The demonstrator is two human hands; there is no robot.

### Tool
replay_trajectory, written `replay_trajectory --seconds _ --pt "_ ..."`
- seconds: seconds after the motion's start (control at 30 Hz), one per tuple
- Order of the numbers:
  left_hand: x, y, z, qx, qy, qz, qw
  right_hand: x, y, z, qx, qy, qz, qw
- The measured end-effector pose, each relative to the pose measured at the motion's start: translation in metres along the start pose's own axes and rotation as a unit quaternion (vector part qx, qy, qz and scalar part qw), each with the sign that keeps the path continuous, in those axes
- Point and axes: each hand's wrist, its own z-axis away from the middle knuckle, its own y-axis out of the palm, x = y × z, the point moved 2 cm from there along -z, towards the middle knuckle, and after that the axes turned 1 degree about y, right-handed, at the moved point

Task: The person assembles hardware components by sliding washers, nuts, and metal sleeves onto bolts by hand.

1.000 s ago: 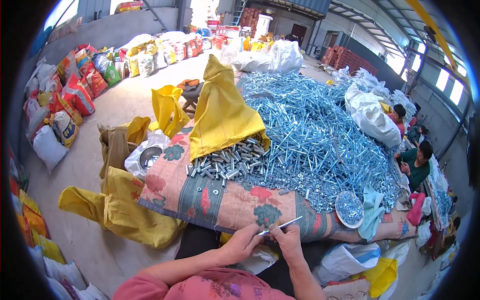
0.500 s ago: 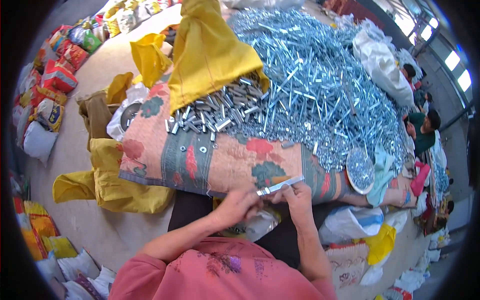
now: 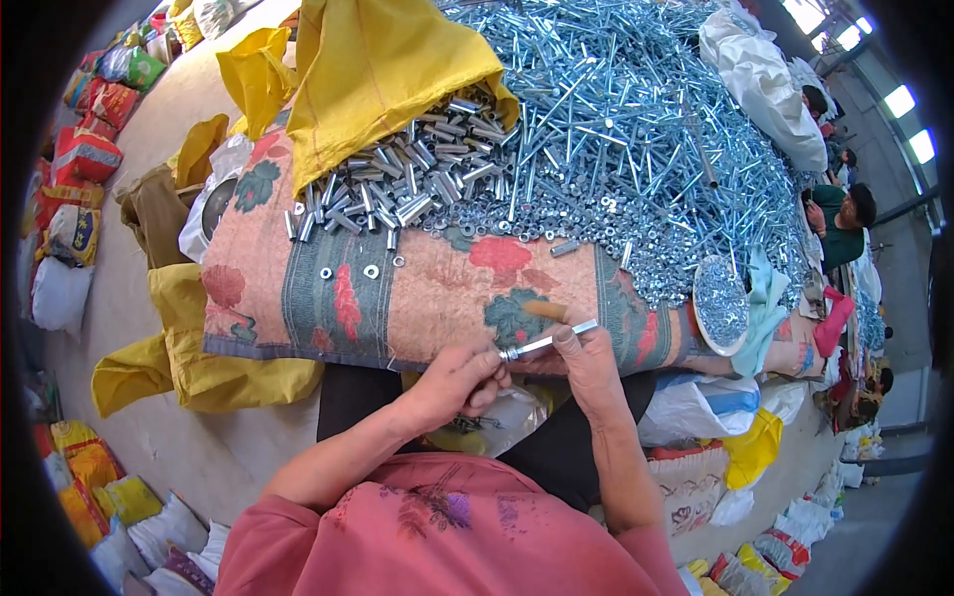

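Note:
In front of my chest, both hands meet at a long silver bolt that slants up to the right. My right hand pinches its shank between thumb and fingers; a tan finger cover sits on one finger. My left hand is closed round the lower left end, where small ring-like parts, perhaps a nut and washer, show at the fingertips. Beyond the hands lies a flowered quilt with a few loose washers. Short metal sleeves are heaped behind it.
A big pile of long bolts and many nuts covers the far side. A white dish of small parts stands at right, beside a pale green cloth. A yellow sack overhangs the sleeves. Another person sits far right.
My view has shifted slightly, so the quilt and piles appear further left. The left fingers have closed at the bolt's lower end; the right hand still grips the shank.

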Motion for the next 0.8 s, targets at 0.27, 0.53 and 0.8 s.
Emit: replay_trajectory --seconds 0.27,0.53,0.8 --pt "0.016 0.002 -0.006 -0.137 0.228 -0.404 0.875 -0.032 0.015 -0.003 -0.089 0.045 0.058 0.993" --pt "-0.04 -0.012 0.001 -0.012 0.079 -0.6 0.796 -0.026 -0.004 0.024 0.018 0.042 0.408 0.912" --pt "-0.125 -0.078 -0.058 -0.335 0.259 -0.773 0.473 0.057 -0.012 -0.045 -0.195 -0.241 0.516 0.799"
